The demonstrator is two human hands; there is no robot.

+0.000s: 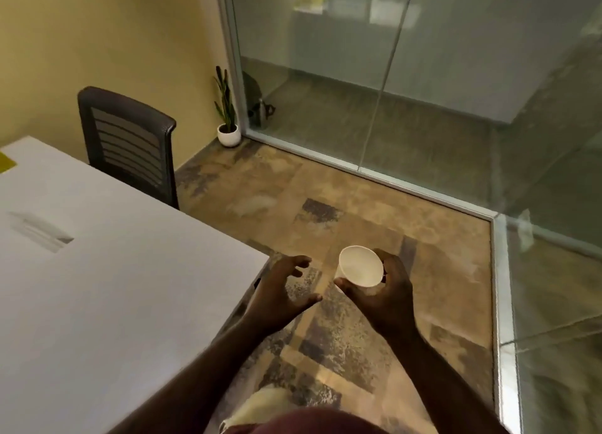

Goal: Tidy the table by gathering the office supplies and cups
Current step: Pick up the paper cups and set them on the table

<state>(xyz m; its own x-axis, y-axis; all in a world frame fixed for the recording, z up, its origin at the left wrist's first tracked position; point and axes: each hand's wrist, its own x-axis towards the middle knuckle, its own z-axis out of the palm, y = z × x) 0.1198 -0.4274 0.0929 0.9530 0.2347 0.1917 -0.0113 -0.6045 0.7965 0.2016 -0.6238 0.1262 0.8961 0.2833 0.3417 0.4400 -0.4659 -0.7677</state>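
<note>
A white paper cup (360, 266) is held over the floor, off the table's right corner, with its open mouth facing me. My right hand (387, 295) grips it from the right side and below. My left hand (283, 292) hovers just left of the cup, fingers spread and empty, past the corner of the white table (107, 280). The cup looks empty inside.
A yellow sheet (6, 164) lies at the table's far left edge, and a grey cable slot (42, 231) is set in the tabletop. A black office chair (128, 144) stands behind the table. A potted plant (228, 126) sits by the glass partition (391, 108).
</note>
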